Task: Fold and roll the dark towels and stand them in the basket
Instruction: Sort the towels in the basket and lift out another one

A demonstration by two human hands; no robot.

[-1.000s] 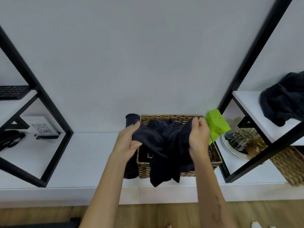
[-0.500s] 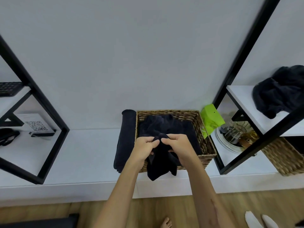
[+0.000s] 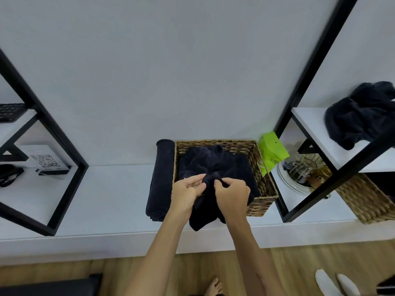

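A woven basket (image 3: 261, 174) stands on the white ledge, with dark towels (image 3: 213, 161) bunched inside it. One dark towel (image 3: 206, 214) hangs over the basket's front rim. My left hand (image 3: 187, 194) and my right hand (image 3: 232, 194) meet at its top, each pinching the cloth between fingers and thumb. To the left of the basket a rolled dark towel (image 3: 161, 180) lies flat on the ledge. More crumpled dark towels (image 3: 359, 116) lie on the upper right shelf.
A green paper bag (image 3: 272, 151) leans right of the basket. A round tray with glassware (image 3: 299, 174) and a second woven basket (image 3: 367, 197) sit in the black-framed right shelf unit. A QR-code stand (image 3: 43, 160) stands at left. Wooden floor lies below the ledge.
My hands were wide apart, spreading the towel above the basket. They have come together at the middle and lowered, so the towel now hangs folded over the front rim.
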